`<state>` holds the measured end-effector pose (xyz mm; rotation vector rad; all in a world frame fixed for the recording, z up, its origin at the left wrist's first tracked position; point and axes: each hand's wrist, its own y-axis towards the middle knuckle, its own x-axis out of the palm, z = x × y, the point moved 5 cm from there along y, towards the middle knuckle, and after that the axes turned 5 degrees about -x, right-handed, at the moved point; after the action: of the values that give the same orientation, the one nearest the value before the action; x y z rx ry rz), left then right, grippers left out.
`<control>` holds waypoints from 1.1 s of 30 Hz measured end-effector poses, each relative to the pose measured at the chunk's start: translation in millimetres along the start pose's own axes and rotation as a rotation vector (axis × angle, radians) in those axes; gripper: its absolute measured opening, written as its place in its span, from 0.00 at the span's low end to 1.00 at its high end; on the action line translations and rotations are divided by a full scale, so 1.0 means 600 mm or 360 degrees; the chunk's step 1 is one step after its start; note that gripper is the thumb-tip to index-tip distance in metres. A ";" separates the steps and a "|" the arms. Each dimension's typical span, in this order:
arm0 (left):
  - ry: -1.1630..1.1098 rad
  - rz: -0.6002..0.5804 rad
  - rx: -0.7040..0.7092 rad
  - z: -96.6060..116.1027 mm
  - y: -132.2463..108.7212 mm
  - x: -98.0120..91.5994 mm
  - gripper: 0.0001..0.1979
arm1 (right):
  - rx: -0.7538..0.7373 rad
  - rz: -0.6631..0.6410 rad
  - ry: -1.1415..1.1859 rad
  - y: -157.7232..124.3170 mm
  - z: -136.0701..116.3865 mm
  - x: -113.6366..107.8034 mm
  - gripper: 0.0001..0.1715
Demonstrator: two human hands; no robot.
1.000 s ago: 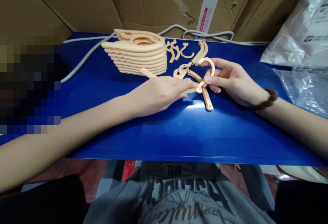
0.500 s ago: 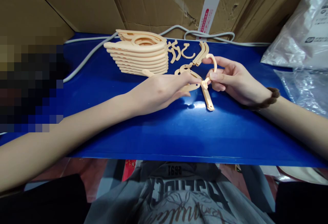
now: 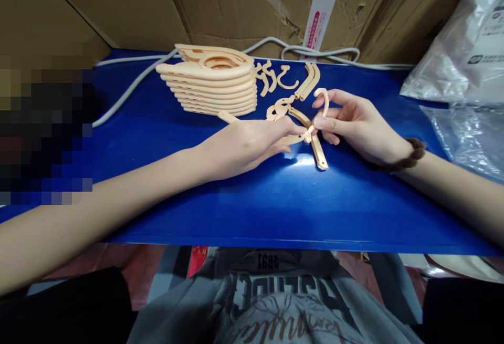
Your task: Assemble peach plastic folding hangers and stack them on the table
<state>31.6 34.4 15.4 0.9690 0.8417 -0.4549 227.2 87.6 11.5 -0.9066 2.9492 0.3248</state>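
Note:
Between the thumb and fingers of my right hand (image 3: 350, 118) is a beige plastic hanger hook (image 3: 325, 103), its curved end up. Its lower end meets the tip of a beige hanger arm (image 3: 294, 139), which my left hand (image 3: 248, 142) grips, thumb on top; most of this arm is hidden under the hand. A loose hanger arm (image 3: 319, 154) lies on the blue table just below the hook. Behind my left fingers lie more curved pieces, partly covered. A stack of folded beige hangers (image 3: 210, 84) stands beyond my left hand.
Loose hooks (image 3: 289, 79) and a pair of curved arms (image 3: 309, 81) lie at the back of the blue table (image 3: 244, 212). A white cable (image 3: 129, 97) runs along the rear, before cardboard boxes (image 3: 232, 8). Clear plastic bags (image 3: 452, 60) sit at the right.
My right hand has moved the hook slightly left and down, bringing its lower end against the tip of the hanger arm in my left hand. My left hand has barely moved.

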 end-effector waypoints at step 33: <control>0.0362 -0.0019 -0.0063 -0.001 0.002 0.004 0.15 | -0.0060 0.0086 -0.0115 -0.007 -0.011 0.000 0.30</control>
<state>33.8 35.4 13.8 0.9912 1.0583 -0.3406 229.7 83.3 17.0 -0.8023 2.9150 0.4078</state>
